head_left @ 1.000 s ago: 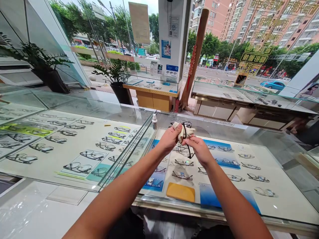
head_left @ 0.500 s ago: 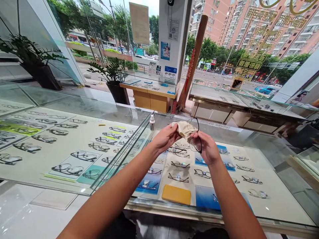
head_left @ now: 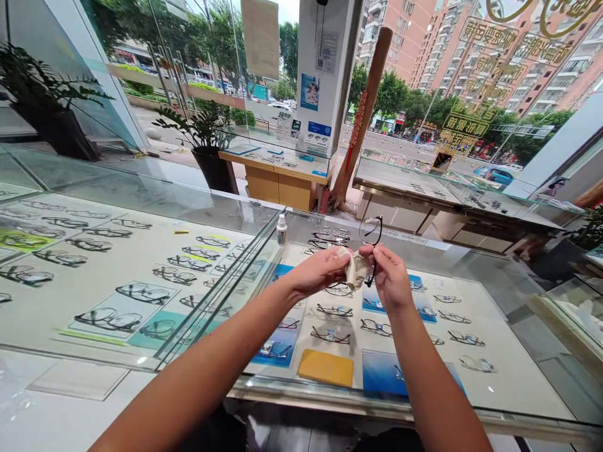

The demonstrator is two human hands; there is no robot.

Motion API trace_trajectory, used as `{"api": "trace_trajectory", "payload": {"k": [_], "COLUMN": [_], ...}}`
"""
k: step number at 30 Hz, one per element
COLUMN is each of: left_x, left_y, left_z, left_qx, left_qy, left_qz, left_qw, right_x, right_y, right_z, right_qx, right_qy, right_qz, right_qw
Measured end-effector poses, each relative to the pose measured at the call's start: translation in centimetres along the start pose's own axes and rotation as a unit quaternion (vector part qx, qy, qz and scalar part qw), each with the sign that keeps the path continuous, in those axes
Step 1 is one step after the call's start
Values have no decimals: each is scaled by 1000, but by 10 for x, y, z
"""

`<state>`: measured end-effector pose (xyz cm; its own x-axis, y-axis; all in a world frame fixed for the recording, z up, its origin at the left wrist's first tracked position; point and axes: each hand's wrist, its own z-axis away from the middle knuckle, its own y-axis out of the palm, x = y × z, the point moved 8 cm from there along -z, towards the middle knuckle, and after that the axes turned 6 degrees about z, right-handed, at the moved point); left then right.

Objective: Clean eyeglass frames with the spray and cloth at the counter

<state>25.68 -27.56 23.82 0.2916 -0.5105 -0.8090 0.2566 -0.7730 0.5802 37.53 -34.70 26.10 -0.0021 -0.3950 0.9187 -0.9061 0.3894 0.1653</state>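
Note:
Above the glass counter, my right hand (head_left: 390, 276) grips a pair of dark-rimmed eyeglasses (head_left: 379, 233) near the middle of the frame. One round lens stands up above the fingers, and the other is partly behind a beige cleaning cloth (head_left: 357, 270). My left hand (head_left: 330, 267) is closed on that cloth, pressing it around the lower lens. A small white spray bottle (head_left: 281, 230) stands on the counter, left of my hands. Nearer to me is a yellow glasses case (head_left: 325, 368).
Rows of eyeglasses fill the glass display case (head_left: 506, 376) below my hands and the one at left (head_left: 42, 314). Beyond are a wooden cabinet (head_left: 277, 188), a slanted wooden post (head_left: 365, 113) and potted plants (head_left: 214, 169) by the windows.
The cloth has moved from the upper lens to the lower one, with my left hand lower and folded around it. The eyeglasses have turned slightly. The view has shifted a little to the right.

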Motion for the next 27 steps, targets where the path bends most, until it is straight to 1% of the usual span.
{"api": "trace_trajectory", "payload": {"k": [4,6,10,14,18,24,27], "left_x": [6,8,13,19,21,16,13], "left_y": [6,5,1,-1,1,0,1], "left_z": [0,0,-1,-4,-4,-2,-1], "left_qx": [28,30,7,-25,-38,-53,-44], "left_qy": [-7,-8,-8,5,20,42,44], "left_qz": [-12,-10,9,23,-1,-47,-60], "left_qw": [1000,999,1000,999,999,997,996], "right_x": [-4,-4,-3,-5,-10,-9,-11], "right_y": [6,9,16,18,19,19,22], "right_z": [0,0,3,6,9,8,8], "right_qx": [21,28,38,27,15,-15,3], "right_qy": [-3,-8,-27,-26,-6,-23,-6], "right_qz": [40,52,57,35,28,44,41], "right_qw": [999,998,997,999,999,999,999]}}
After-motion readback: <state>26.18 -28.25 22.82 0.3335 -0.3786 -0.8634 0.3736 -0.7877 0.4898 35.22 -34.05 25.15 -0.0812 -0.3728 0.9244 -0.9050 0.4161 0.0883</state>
